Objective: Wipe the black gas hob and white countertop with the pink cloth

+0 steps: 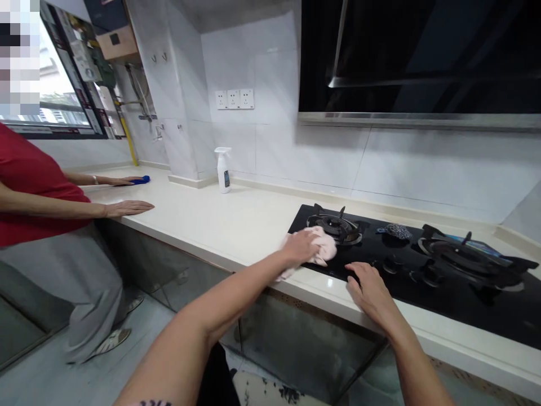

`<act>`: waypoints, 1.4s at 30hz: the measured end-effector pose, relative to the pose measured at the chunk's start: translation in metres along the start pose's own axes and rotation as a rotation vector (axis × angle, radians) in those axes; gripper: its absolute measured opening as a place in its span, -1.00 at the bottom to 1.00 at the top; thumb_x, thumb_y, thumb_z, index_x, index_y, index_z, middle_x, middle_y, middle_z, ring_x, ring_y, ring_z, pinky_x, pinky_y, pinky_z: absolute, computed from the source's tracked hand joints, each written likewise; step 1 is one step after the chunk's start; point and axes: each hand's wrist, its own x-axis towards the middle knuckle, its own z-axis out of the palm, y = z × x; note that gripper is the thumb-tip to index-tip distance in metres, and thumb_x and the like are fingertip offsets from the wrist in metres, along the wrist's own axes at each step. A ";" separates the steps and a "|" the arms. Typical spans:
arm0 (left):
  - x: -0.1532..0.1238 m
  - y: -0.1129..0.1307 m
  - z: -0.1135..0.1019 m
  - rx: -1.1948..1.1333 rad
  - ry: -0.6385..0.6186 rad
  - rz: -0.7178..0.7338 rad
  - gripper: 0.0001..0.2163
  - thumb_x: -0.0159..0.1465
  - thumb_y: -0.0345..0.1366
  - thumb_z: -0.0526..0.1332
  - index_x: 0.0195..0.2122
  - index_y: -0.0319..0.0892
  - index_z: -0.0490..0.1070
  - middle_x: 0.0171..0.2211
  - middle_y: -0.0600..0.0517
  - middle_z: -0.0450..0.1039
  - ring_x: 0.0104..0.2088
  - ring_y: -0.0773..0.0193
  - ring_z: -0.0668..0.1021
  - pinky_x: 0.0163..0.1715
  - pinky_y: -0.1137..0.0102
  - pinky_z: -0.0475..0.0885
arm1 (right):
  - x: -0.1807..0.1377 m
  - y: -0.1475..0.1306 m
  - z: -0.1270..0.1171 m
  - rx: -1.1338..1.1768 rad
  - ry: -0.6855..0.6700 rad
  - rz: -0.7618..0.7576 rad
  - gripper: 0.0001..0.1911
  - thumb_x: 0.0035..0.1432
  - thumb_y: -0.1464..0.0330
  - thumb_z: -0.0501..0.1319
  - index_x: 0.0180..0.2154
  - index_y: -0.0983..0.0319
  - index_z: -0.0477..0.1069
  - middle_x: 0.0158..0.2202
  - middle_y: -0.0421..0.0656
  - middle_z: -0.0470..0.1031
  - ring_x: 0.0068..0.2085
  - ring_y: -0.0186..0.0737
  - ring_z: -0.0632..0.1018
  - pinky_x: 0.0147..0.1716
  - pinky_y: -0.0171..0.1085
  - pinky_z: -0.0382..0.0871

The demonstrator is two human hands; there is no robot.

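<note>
My left hand (pixel 301 247) presses a pale pink cloth (pixel 324 248) onto the front left corner of the black gas hob (pixel 426 301), beside the left burner (pixel 336 225). Part of the cloth hangs toward the counter's front edge, and the hand is a little blurred. Farther right, my right hand (pixel 369 287) rests at the hob's front edge, its fingers spread and holding nothing. Just beyond it are the control knobs (pixel 393 264). A steel wool scrubber (pixel 398 231) lies on the hob between the two burners.
A white spray bottle (pixel 224 172) stands upright on the cream counter (pixel 190 217). At the left, another person in a red top (pixel 38 186) has one hand on a blue cloth (pixel 141 180), the other flat on the counter. The range hood (pixel 418 62) overhangs the hob.
</note>
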 end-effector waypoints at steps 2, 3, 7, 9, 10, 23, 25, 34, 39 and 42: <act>-0.001 0.031 0.013 -0.007 -0.063 0.132 -0.39 0.41 0.09 -0.02 0.45 0.08 0.20 0.56 0.04 0.01 0.51 -0.02 0.13 0.46 -0.12 0.04 | 0.001 0.007 -0.003 0.079 0.053 0.096 -0.62 0.28 0.25 0.00 -0.05 0.22 0.50 0.04 0.07 0.50 0.10 0.05 0.50 0.16 0.03 0.39; -0.001 0.045 0.019 -0.023 -0.089 0.160 -0.32 0.37 0.23 -0.02 0.45 0.10 0.20 0.57 0.02 -0.03 0.52 -0.10 0.10 0.45 -0.23 0.01 | 0.001 0.012 -0.004 0.107 0.093 0.184 -0.62 0.25 0.24 -0.01 -0.08 0.22 0.49 0.02 0.08 0.50 0.09 0.07 0.50 0.14 0.04 0.40; -0.001 0.081 0.036 -0.109 -0.118 0.178 -0.16 0.22 0.47 -0.01 0.38 0.10 0.29 0.54 -0.05 0.05 0.49 -0.17 0.12 0.41 -0.29 0.01 | -0.001 0.032 -0.010 0.135 0.219 0.508 -0.60 0.20 0.19 -0.01 -0.07 0.22 0.44 -0.04 0.06 0.48 0.04 0.13 0.51 0.08 0.09 0.40; -0.005 0.082 0.040 -0.109 -0.090 0.182 -0.21 0.22 0.44 0.05 0.33 0.10 0.35 0.50 -0.04 0.12 0.47 -0.15 0.18 0.41 -0.23 0.07 | -0.003 0.039 -0.010 0.145 0.184 0.466 -0.60 0.22 0.17 0.01 -0.06 0.22 0.43 -0.03 0.06 0.46 0.07 0.14 0.49 0.11 0.09 0.38; -0.008 0.077 0.041 -0.092 -0.067 0.185 -0.25 0.23 0.41 0.08 0.31 0.10 0.36 0.49 -0.03 0.14 0.46 -0.13 0.20 0.40 -0.20 0.10 | -0.004 0.040 -0.010 0.150 0.154 0.413 -0.60 0.23 0.14 0.02 -0.06 0.21 0.44 -0.02 0.06 0.46 0.10 0.15 0.48 0.13 0.09 0.37; -0.056 -0.125 -0.048 0.152 0.129 -0.404 -0.43 0.40 0.03 0.06 0.39 -0.03 0.24 0.44 -0.13 0.24 0.40 -0.10 0.30 0.36 -0.06 0.21 | -0.013 0.038 -0.004 0.004 0.036 0.142 -0.51 0.32 0.04 0.06 0.04 0.22 0.48 0.11 0.09 0.46 0.22 0.18 0.41 0.22 0.19 0.32; -0.065 -0.161 -0.068 0.197 0.189 -0.526 -0.41 0.40 -0.02 0.05 0.41 -0.12 0.23 0.53 -0.24 0.01 0.51 -0.29 0.03 0.39 -0.26 0.04 | -0.013 0.037 -0.003 -0.007 0.056 0.137 -0.51 0.33 0.04 0.06 0.04 0.22 0.49 0.10 0.10 0.46 0.22 0.18 0.41 0.22 0.20 0.32; -0.112 -0.202 -0.085 0.246 0.248 -0.688 -0.43 0.43 0.01 -0.06 0.44 0.14 0.23 0.51 0.00 0.13 0.41 -0.10 0.30 0.34 -0.09 0.24 | -0.016 0.031 -0.003 0.017 0.112 0.167 -0.50 0.32 0.01 0.05 0.00 0.20 0.52 0.08 0.08 0.49 0.20 0.18 0.43 0.20 0.18 0.31; -0.137 -0.140 -0.033 0.258 0.346 -0.423 -0.50 0.42 -0.03 0.05 0.34 0.08 0.41 0.34 0.00 0.39 0.26 0.03 0.45 0.28 0.16 0.32 | -0.014 0.016 -0.011 0.113 0.152 0.265 -0.49 0.25 -0.02 0.10 -0.03 0.19 0.56 0.07 0.06 0.53 0.00 0.09 0.52 0.05 0.10 0.41; -0.139 -0.091 0.006 0.197 0.417 -0.235 -0.51 0.35 -0.03 0.18 0.29 0.08 0.47 0.26 -0.06 0.45 0.21 -0.05 0.46 0.26 0.08 0.32 | -0.014 0.006 -0.020 0.219 0.263 0.424 -0.51 0.22 -0.01 0.15 -0.07 0.17 0.59 0.05 0.02 0.55 -0.20 -0.06 0.52 -0.09 0.00 0.44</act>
